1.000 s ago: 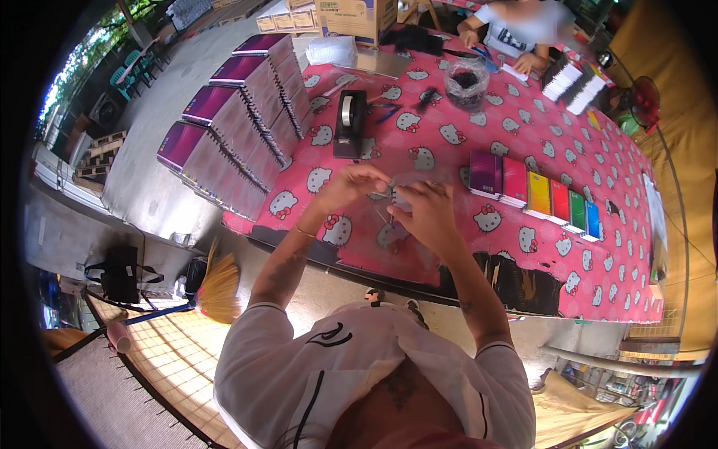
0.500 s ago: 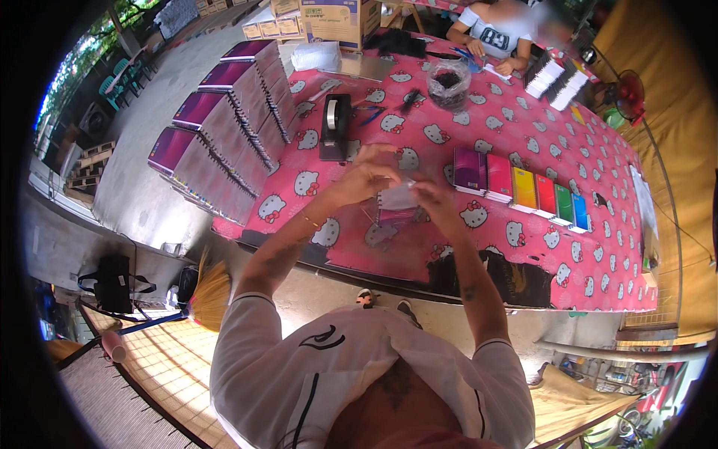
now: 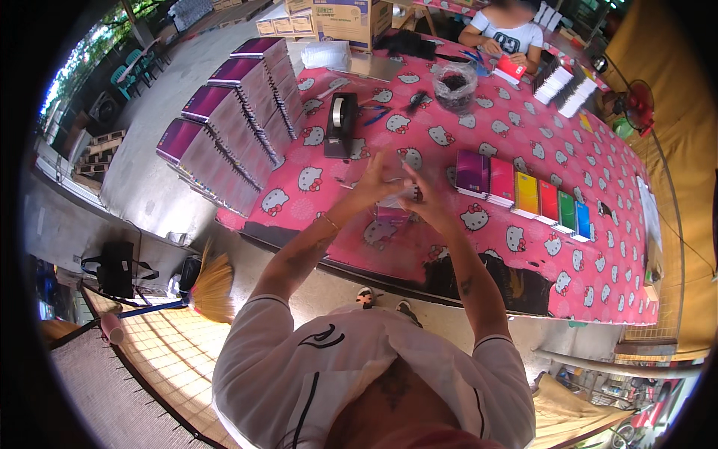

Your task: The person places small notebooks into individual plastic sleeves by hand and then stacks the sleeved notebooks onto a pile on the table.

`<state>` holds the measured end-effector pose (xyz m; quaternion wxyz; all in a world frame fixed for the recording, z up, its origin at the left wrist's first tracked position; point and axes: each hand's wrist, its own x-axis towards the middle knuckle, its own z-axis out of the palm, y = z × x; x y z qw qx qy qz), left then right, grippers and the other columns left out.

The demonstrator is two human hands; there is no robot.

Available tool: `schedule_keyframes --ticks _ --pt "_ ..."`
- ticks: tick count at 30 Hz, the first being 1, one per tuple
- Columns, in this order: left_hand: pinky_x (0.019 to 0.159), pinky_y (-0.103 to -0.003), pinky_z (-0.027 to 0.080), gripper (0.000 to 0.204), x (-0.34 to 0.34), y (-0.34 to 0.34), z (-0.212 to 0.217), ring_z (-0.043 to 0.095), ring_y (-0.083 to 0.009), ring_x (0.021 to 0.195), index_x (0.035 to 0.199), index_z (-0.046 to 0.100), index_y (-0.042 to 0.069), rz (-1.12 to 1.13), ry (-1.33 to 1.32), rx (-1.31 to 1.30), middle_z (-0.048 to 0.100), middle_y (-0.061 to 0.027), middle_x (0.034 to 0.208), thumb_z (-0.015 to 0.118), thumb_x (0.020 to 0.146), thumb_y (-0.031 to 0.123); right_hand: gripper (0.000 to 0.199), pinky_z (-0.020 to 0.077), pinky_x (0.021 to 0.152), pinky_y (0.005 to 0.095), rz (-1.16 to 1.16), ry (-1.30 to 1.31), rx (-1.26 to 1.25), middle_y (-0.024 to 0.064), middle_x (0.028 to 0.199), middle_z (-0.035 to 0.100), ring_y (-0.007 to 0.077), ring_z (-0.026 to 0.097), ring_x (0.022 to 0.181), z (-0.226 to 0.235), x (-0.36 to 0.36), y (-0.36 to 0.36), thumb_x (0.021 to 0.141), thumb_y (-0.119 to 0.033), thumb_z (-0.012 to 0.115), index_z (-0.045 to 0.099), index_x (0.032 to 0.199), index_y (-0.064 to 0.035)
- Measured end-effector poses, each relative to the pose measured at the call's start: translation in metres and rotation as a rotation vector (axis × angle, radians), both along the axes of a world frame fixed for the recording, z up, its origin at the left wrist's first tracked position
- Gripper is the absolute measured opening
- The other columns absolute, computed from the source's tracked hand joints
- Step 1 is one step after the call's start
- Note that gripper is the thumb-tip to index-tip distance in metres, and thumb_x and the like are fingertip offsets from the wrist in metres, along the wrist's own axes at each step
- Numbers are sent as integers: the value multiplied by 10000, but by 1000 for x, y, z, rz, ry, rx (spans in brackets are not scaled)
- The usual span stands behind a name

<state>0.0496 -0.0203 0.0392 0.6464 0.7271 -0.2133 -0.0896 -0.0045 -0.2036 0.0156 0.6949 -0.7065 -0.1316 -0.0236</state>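
My left hand (image 3: 372, 184) and my right hand (image 3: 426, 203) face each other above the pink patterned table, fingers stretched and apart, somewhat blurred. Between and below them lies a small whitish and purple notebook-like stack (image 3: 392, 215), partly hidden by the hands; it looks to have clear plastic about it. Beyond my left hand stands a black tape dispenser (image 3: 340, 127). To the right of my right hand, a row of small notebooks runs from a purple one (image 3: 473, 172) through pink, yellow, red and green to a blue one (image 3: 583, 221).
Tall stacks of spiral notebooks (image 3: 224, 142) fill the table's left side. Further back are a bag of dark bits (image 3: 455, 88), blue-handled pliers (image 3: 376, 116) and a cardboard box (image 3: 351, 24). Across the table, a co-worker (image 3: 507, 37) handles a red notebook (image 3: 510, 69).
My fingers, pinched near clear plastic before, have spread apart over the stack. The co-worker now has a red notebook in hand. The whole view has shifted slightly.
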Motion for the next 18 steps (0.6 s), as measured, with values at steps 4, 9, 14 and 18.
schedule_keyframes --ticks 4,9,14,18 --pt "1068 -405 407 877 10 24 0 415 -288 1356 1543 245 87 -165 284 -103 340 -200 1513 762 869 307 815 472 972 336 21 242 173 94 1306 587 191 566 1166 14 11 -10 851 -132 774 324 1531 -108" --pt "1114 -411 355 762 15 40 -6 427 -230 1361 1476 385 52 -374 204 91 483 -141 1435 748 874 345 661 439 1028 358 273 -51 -295 92 1354 559 232 514 1260 28 17 -20 836 -208 774 473 1409 -71" --pt "1103 -420 377 605 -29 42 20 495 -279 1303 1350 545 57 -161 -873 590 551 -117 1377 757 827 273 377 479 959 409 -105 -531 -718 104 1259 606 302 587 1148 41 -30 -3 768 -184 796 679 1094 -38" --pt "939 -425 490 410 -32 44 6 570 -282 1201 1185 662 86 -105 -942 590 610 -114 1291 746 803 208 188 493 867 418 -211 -567 -750 95 1099 649 298 609 1062 21 -32 7 792 -106 745 694 958 -34"
